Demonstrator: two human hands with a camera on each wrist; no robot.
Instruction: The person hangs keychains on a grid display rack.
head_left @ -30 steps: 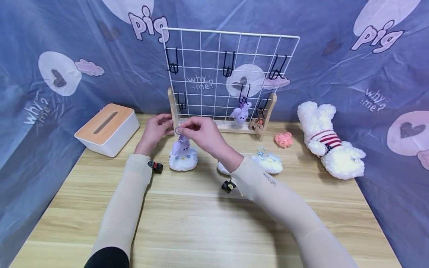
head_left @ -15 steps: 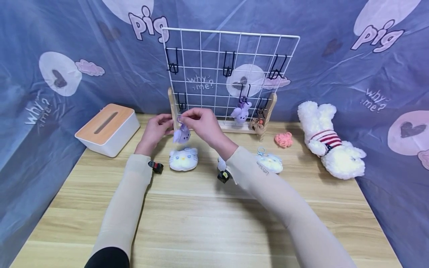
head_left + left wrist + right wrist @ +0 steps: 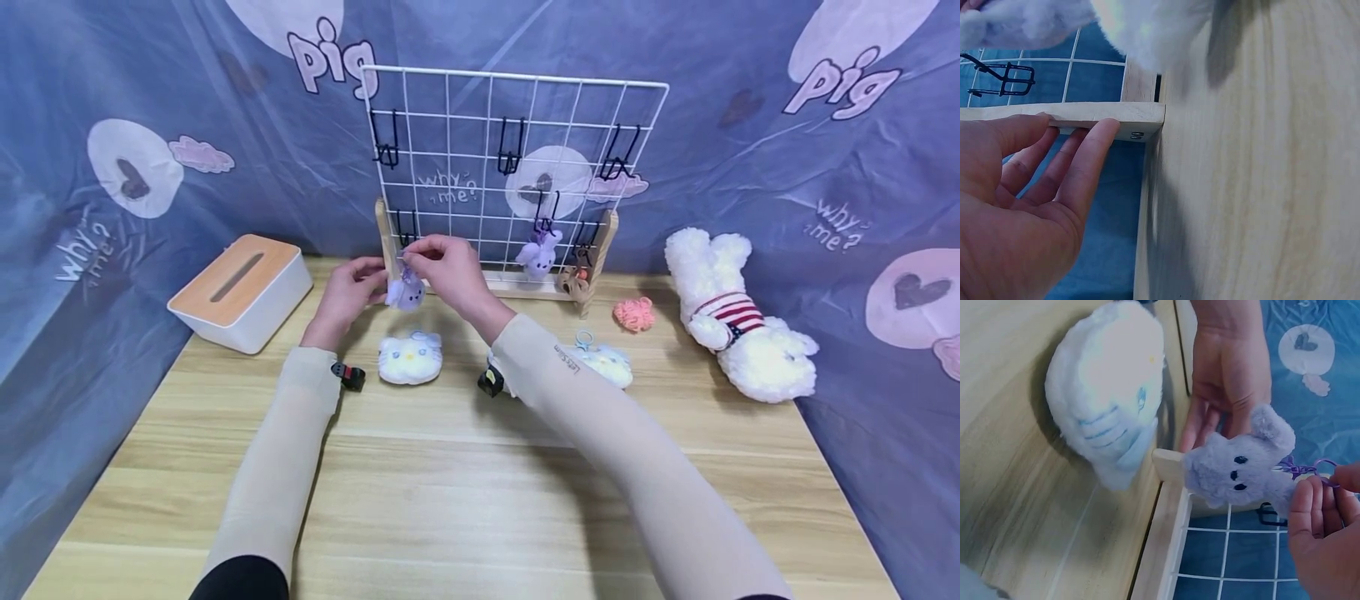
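Note:
My right hand [image 3: 452, 268] pinches the purple metal ring [image 3: 1325, 464] of a purple plush keychain [image 3: 406, 294]. The plush hangs from the ring, before the lower-left black hook [image 3: 406, 225] of a white wire rack [image 3: 491, 154]. In the right wrist view its face, with dark eyes, shows plainly. At the rack's left end, my left hand [image 3: 347, 293] holds the wooden side post [image 3: 1100, 112] between thumb and fingers. Below the hanging keychain, a white cat-faced plush [image 3: 410, 358] lies on the table.
Another purple plush [image 3: 539, 254] and a brown plush [image 3: 574, 282] hang at the rack's lower right. A tissue box [image 3: 240, 292] stands left. Rightward lie a white plush with a blue ring [image 3: 606, 363], a coral bundle [image 3: 634, 314] and a large white plush [image 3: 738, 321].
My right hand has lifted the purple plush keychain from just above the white cat-faced plush up towards the lower-left hook. My left hand has stayed at the post.

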